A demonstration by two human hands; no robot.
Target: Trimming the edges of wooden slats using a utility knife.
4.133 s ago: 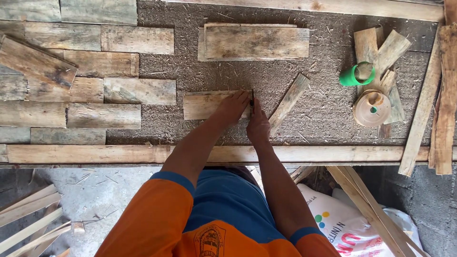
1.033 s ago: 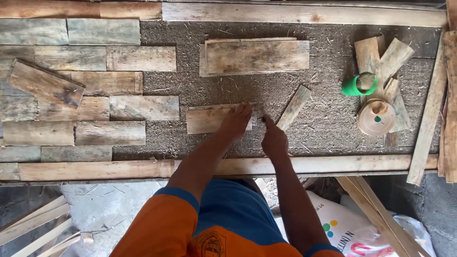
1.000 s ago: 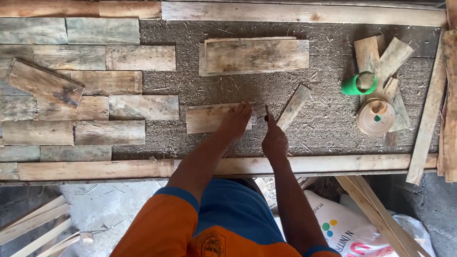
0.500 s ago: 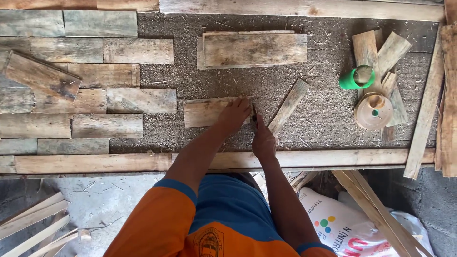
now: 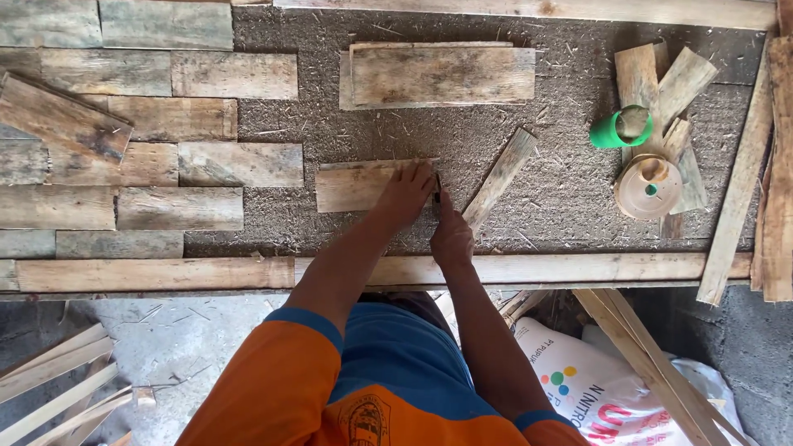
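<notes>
My left hand (image 5: 406, 193) lies flat on the right end of a short weathered wood plank (image 5: 357, 186) in the middle of the rough grey board (image 5: 396, 124). My right hand (image 5: 451, 235) is beside it at the plank's right edge, fingers pinched around a small dark marker (image 5: 437, 183) whose tip touches the wood. A narrow wood strip (image 5: 500, 177) leans diagonally just right of my right hand. My orange and blue sleeves fill the bottom of the view.
Rows of laid planks (image 5: 124, 149) cover the left side. A larger plank (image 5: 442, 74) lies above. A green cup (image 5: 619, 129) and a round wooden lid (image 5: 648, 187) sit on offcuts at right. Long battens (image 5: 496, 268) border the board; a printed white sack (image 5: 578, 380) lies below.
Both hands stay at the plank's right end. The right hand drew back a little a second ago and is now close against the edge again with the marker tip on the wood.
</notes>
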